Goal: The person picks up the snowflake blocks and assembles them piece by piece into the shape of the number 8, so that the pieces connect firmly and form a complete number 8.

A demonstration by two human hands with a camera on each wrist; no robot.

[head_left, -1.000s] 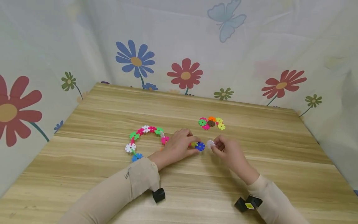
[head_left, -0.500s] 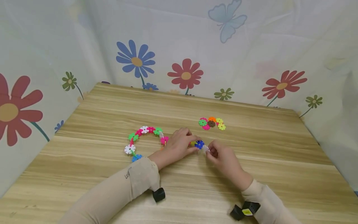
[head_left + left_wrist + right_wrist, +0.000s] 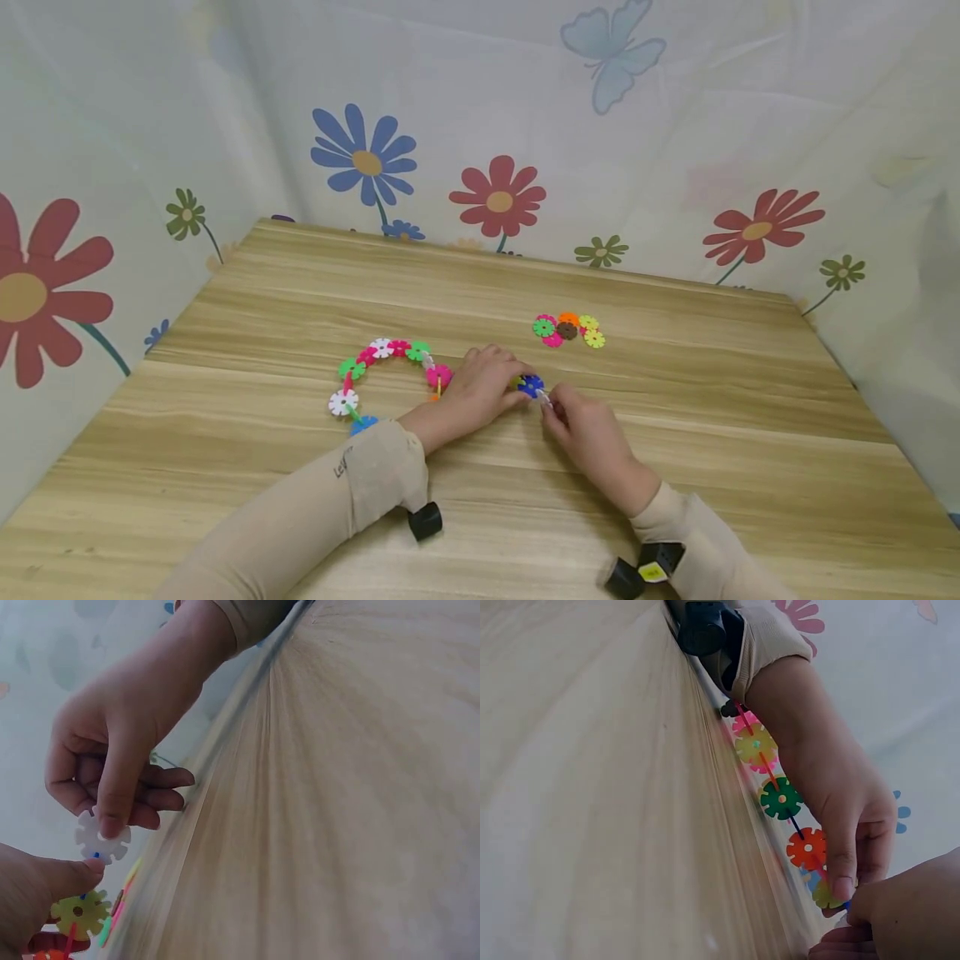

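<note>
A chain of colourful notched plastic discs curves into a ring left of centre on the table, partly hidden by the left arm. My left hand pinches the chain's right end, around the yellow disc and the blue disc. My right hand pinches a white notched disc between thumb and fingers. That disc stands edge-on in the head view and meets the blue disc's rim, where a bit of blue shows at its edge in the left wrist view. How deep they interlock cannot be told.
Several loose notched discs, among them green, pink, orange, brown and yellow, lie beyond the hands. The wooden table is backed by a flower-print cloth. Black wrist cameras hang below both sleeves.
My right hand has brought the white disc leftward against the blue disc and turned it edge-on. The left hand keeps its hold while the chain shifts slightly left.
</note>
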